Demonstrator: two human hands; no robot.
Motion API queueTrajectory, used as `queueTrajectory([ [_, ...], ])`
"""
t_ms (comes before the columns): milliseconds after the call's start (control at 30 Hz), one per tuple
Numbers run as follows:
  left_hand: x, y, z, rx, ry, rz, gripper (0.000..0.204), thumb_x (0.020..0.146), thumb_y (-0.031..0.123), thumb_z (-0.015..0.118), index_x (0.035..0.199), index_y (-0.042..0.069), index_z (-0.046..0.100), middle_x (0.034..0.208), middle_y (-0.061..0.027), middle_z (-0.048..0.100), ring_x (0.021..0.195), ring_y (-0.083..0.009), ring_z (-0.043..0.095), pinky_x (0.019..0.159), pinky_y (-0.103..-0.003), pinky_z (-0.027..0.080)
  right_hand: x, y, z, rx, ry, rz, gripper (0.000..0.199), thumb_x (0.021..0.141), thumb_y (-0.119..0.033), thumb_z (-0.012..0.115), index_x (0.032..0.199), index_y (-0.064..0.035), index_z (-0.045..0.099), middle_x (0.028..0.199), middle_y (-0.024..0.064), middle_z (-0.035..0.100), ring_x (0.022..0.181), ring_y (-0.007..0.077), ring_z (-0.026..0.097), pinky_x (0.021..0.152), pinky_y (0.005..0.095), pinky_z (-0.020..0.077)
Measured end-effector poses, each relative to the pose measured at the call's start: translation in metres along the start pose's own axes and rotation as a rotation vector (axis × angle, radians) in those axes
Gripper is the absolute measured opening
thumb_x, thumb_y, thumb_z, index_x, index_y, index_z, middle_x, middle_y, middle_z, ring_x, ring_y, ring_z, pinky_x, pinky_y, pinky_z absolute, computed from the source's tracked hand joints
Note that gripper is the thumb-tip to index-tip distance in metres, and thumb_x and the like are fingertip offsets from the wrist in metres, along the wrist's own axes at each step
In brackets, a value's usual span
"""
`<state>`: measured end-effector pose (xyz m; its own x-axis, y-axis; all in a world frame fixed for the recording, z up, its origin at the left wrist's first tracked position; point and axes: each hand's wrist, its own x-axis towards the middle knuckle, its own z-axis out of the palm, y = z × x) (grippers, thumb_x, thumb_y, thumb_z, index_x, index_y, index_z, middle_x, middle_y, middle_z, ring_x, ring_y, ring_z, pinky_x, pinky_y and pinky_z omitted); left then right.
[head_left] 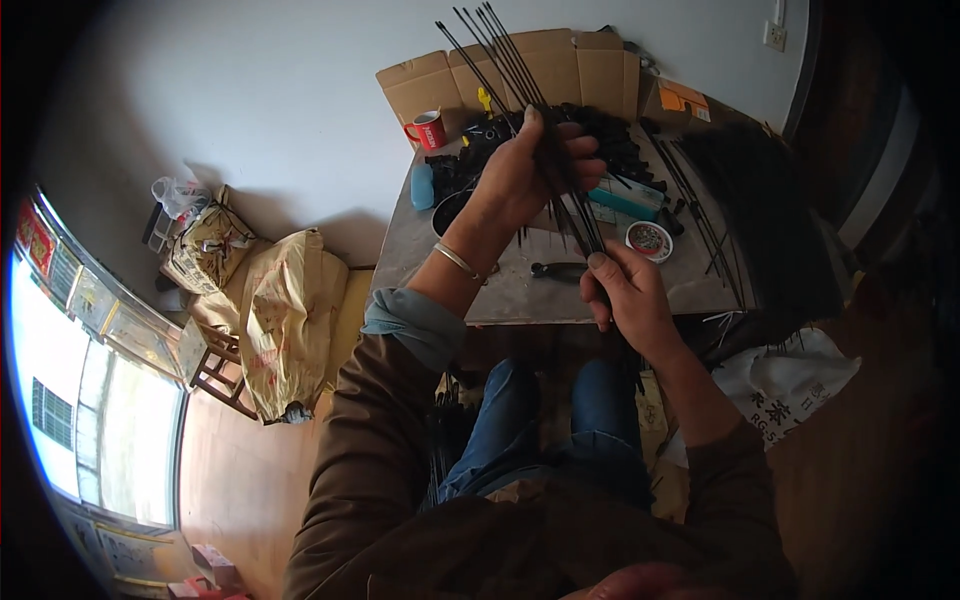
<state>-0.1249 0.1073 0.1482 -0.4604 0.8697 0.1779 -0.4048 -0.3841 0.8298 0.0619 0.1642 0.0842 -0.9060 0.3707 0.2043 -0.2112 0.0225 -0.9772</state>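
Observation:
A bundle of long, thin black rods slants up over the table, its far ends fanned apart. Around its middle, my left hand is closed, with the thumb along the rods and the fingers curled behind. Lower down, my right hand pinches the near end of the bundle between thumb and fingers. Beneath the hands, a black-handled tool lies on the grey tabletop. Close to my right hand stands a small round tub of tiny pieces.
Black parts are heaped at the back before a cardboard screen. A red mug, blue case and teal box stand around them. More black rods cover the right side. Sacks sit on the left.

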Motion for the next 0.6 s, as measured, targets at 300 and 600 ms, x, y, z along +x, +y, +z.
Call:
queueTrajectory([
  [300,-0.003,-0.005,-0.019,-0.022,0.002,-0.055,0.029,0.1,0.028,0.045,0.109,0.004,0.058,0.098,-0.0093,0.065,0.084,-0.0227,0.065,0.076,-0.038,0.053,-0.004,-0.001,0.002,-0.097,0.098,-0.034,0.027,0.099,-0.019,0.044,0.116,-0.0003,0.054,0.067,0.0044,0.055,0.041,0.0048,0.042,0.037,0.0198,0.0331],
  [600,-0.004,-0.01,-0.014,0.089,0.144,0.02,0.021,0.095,0.027,0.056,0.091,0.006,0.059,0.074,-0.002,0.06,0.062,-0.015,0.056,0.056,-0.03,0.045,0.0,0.001,0.007,-0.191,0.157,-0.124,0.021,0.097,-0.011,0.045,0.112,0.0001,0.054,0.066,0.0044,0.057,0.04,0.0047,0.042,0.037,0.0196,0.0331],
])
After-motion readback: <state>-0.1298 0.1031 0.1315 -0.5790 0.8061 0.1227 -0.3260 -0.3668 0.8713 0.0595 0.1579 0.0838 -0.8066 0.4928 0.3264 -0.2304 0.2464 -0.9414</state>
